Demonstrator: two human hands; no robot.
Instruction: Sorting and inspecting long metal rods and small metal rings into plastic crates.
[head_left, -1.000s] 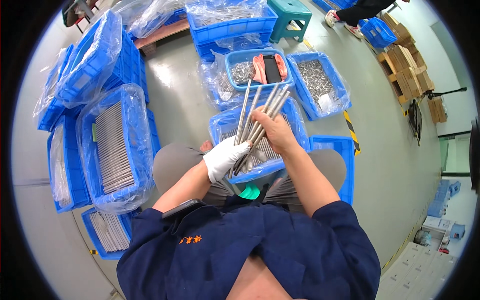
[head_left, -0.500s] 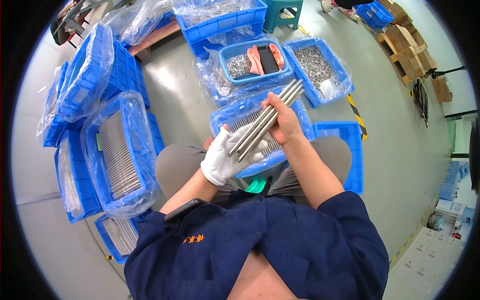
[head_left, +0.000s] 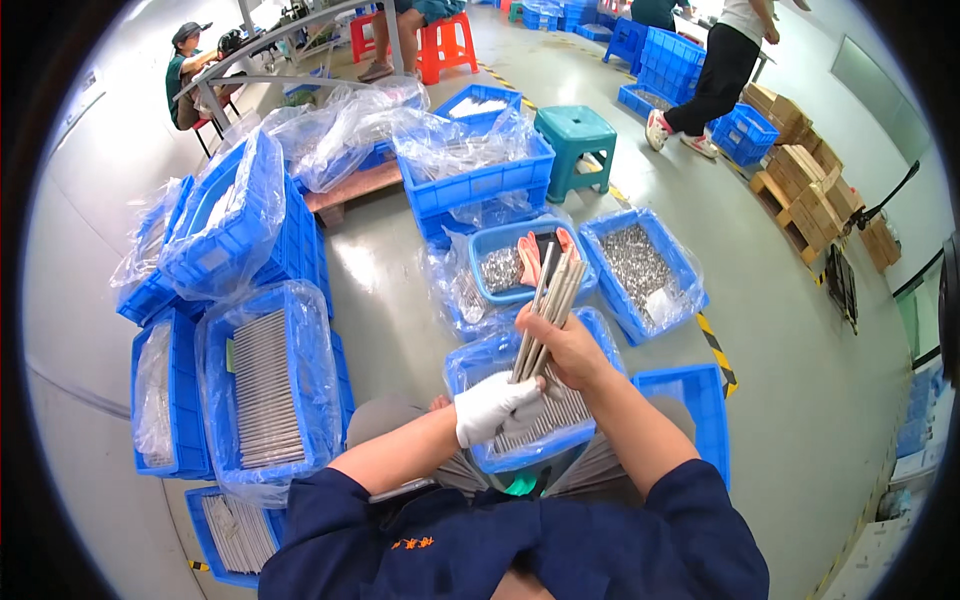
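1. While your forearms come up from the lower edge of the frame, both hands meet just below the centre, over the blue crate [head_left: 470,368] resting on your lap.
2. Your left hand [head_left: 497,407], in a white glove, is closed around the lower ends of the bundle of metal rods [head_left: 548,310]; it sits lowest and nearest your body.
3. Your right hand [head_left: 565,350], bare, is clamped around the same bundle just above the glove, touching it, with the thumb across the rods.
4. Judge the bundle by its long axis: it runs from your hands up and slightly right toward the centre top, nearly upright in the frame, with the free ends fanning a little above the right hand.
5. Beneath both hands, the lap crate holds more rods lying flat, so the held bundle stands across them rather than along them.
6. Just beyond the rod tips, upper centre, sits a smaller blue tub [head_left: 482,262] with small metal parts and an orange glove [head_left: 529,258].
7. Right of that tub, a lined crate of small grey parts [head_left: 640,268] lies near.
8. Far left, a plastic-lined crate of flat-lying rods [head_left: 262,385] sits well apart from either hand.
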